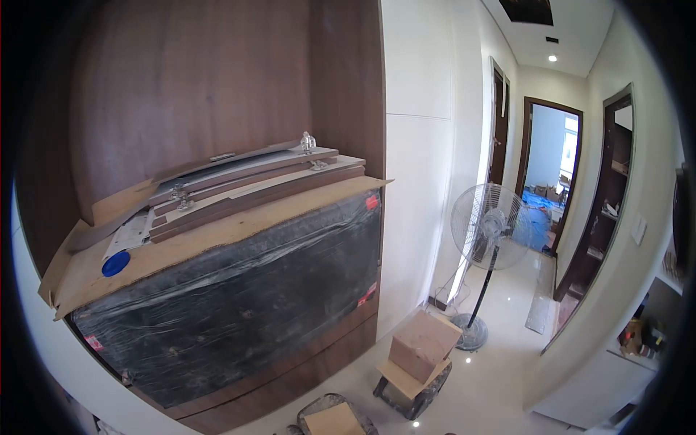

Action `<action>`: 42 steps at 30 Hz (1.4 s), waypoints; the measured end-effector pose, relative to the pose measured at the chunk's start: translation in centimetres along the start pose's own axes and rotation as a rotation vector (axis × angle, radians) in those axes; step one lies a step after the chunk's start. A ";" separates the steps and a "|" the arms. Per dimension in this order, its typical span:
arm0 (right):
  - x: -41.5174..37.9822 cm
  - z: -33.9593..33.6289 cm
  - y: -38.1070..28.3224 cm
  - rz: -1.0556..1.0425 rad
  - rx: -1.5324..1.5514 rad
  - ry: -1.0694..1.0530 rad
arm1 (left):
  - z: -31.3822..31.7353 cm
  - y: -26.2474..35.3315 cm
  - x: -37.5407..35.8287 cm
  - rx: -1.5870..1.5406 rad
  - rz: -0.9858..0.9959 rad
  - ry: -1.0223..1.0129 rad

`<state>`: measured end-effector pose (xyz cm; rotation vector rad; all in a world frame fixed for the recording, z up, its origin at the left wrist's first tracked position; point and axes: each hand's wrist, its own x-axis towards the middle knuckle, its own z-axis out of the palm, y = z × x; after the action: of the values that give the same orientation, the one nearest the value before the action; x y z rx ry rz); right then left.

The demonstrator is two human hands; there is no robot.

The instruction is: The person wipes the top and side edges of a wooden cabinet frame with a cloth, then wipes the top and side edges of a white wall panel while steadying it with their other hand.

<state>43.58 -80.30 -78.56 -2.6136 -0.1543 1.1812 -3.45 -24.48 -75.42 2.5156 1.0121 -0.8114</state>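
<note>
Neither my left hand nor my right hand shows in the head view. A large block in black plastic wrap [254,290] fills a dark wood niche at the left, with red labels near its corners. Over its top lies a cardboard sheet [210,244]. Stacked brown-edged panels [261,190] rest on the cardboard, with metal hinges [181,197] on them. A blue round lid [116,264] lies near the cardboard's front left, beside some papers [131,233].
A standing fan [491,226] is on the tiled floor near the white wall. In front of it, a cardboard box [425,344] sits on a dark-framed seat. Another board-topped seat [332,420] is at the bottom edge. Doorways line the corridor; a cabinet [591,388] stands at right.
</note>
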 end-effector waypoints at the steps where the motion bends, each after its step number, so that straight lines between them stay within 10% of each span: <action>1: 0.6 0.6 1.1 0.022 0.008 -0.028 | 0.0 -0.1 0.1 0.016 0.009 -0.005; 14: -0.4 6.2 5.5 0.051 -0.011 0.011 | 0.5 0.3 7.7 0.299 0.344 0.021; 30: 1.0 -14.2 -25.9 -0.347 -0.106 0.712 | -17.4 18.8 12.1 -0.309 0.015 -0.123; 39: 13.7 -20.0 -23.0 -0.348 -0.265 0.606 | -11.0 21.2 8.4 -0.100 0.265 0.087; 42: 14.0 -19.2 -21.4 -0.357 -0.230 0.604 | -8.4 24.8 5.4 -0.330 -0.229 -0.088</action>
<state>67.51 -60.73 -70.46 -2.8408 -0.6269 0.2486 20.51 -35.03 -70.21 2.0969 1.3013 -0.7387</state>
